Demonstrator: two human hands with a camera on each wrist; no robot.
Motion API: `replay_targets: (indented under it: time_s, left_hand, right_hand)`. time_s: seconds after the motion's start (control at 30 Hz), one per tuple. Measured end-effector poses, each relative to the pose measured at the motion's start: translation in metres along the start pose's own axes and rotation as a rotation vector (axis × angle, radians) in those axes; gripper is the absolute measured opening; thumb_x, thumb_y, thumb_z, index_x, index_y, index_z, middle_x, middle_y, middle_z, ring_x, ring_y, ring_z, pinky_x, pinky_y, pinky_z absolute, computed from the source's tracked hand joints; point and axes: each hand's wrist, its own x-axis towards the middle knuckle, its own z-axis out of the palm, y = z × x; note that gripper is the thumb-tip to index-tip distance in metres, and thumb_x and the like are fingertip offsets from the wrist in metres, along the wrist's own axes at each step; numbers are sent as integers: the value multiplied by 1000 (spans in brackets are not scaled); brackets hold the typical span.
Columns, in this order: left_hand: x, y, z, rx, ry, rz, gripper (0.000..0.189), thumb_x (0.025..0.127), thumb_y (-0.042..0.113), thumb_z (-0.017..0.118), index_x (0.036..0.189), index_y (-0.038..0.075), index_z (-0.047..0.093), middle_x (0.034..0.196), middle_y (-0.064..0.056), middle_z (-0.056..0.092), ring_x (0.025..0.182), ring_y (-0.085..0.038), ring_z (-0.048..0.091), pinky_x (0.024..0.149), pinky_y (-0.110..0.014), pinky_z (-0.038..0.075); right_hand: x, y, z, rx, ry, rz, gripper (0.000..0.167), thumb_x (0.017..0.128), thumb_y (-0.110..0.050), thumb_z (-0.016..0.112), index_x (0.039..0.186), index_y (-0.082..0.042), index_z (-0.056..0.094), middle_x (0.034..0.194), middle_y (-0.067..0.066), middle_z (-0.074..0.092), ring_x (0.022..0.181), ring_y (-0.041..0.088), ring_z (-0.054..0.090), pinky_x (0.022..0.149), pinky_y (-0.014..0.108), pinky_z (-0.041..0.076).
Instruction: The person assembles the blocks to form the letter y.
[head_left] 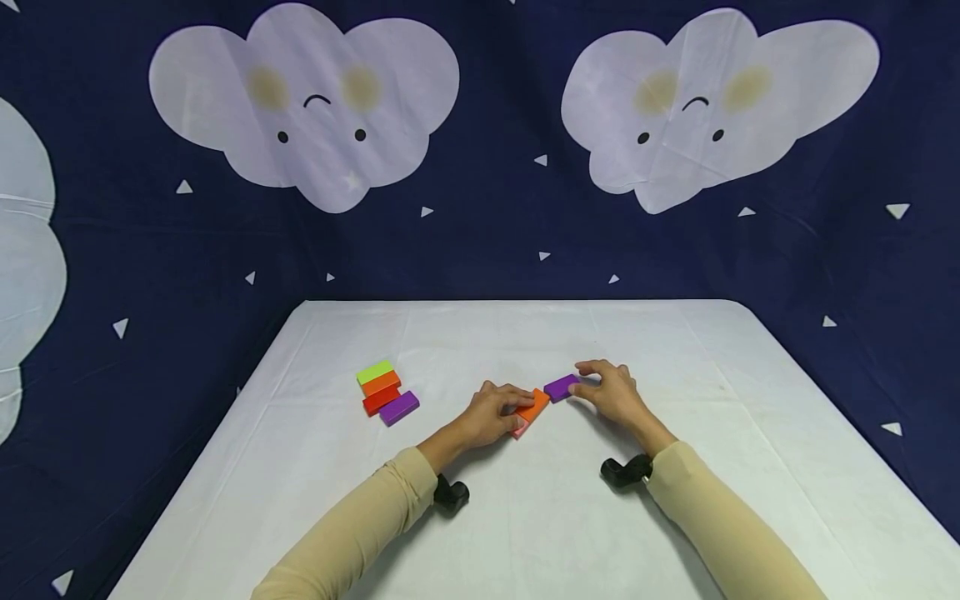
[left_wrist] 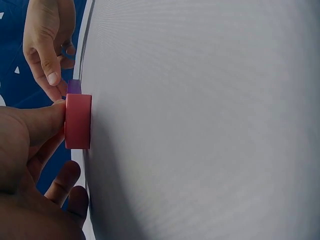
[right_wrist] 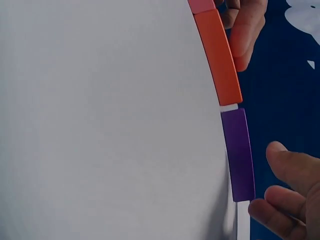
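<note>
My left hand (head_left: pixel 495 412) lies over a pink block (head_left: pixel 520 428) and an orange block (head_left: pixel 532 407) set end to end on the table. Its thumb touches the top edge of the pink block (left_wrist: pixel 78 121), and its extended fingers rest on the orange one (right_wrist: pixel 218 57). A purple block (head_left: pixel 562 387) lies just past the orange one, with a small gap between their ends in the right wrist view. Beside that purple block (right_wrist: pixel 238 155) is my right hand (head_left: pixel 611 393), thumb and fingers spread around its far end and not closed on it.
On the left of the white table (head_left: pixel 465 333) lie a yellow-green block (head_left: pixel 374 372), another orange block (head_left: pixel 381 383), a red block (head_left: pixel 381 401) and another purple block (head_left: pixel 399 408), close together. A dark blue cloth (head_left: pixel 480 208) with clouds hangs behind the table.
</note>
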Motion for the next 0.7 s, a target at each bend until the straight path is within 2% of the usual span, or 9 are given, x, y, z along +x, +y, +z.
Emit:
replay_targets:
  time_s: [0.3, 0.7]
  left_hand:
    - [0, 1, -1, 2, -2, 1, 33, 88, 13, 62, 121, 12, 65, 135, 4, 57, 100, -16, 42, 90, -35, 27]
    - [-1, 1, -1, -11, 3, 12, 32, 88, 12, 62, 120, 11, 65, 134, 4, 57, 99, -16, 41, 90, -36, 28]
  right_hand:
    - [-4, -5, 4, -3, 19, 35, 45, 83, -31, 69, 122, -9, 62, 118, 14, 65, 106, 37, 47, 92, 52, 29]
    - [-4, -8, 10, -10, 37, 46, 41, 83, -28, 69, 119, -8, 65, 120, 15, 65, 101, 35, 48, 90, 49, 29]
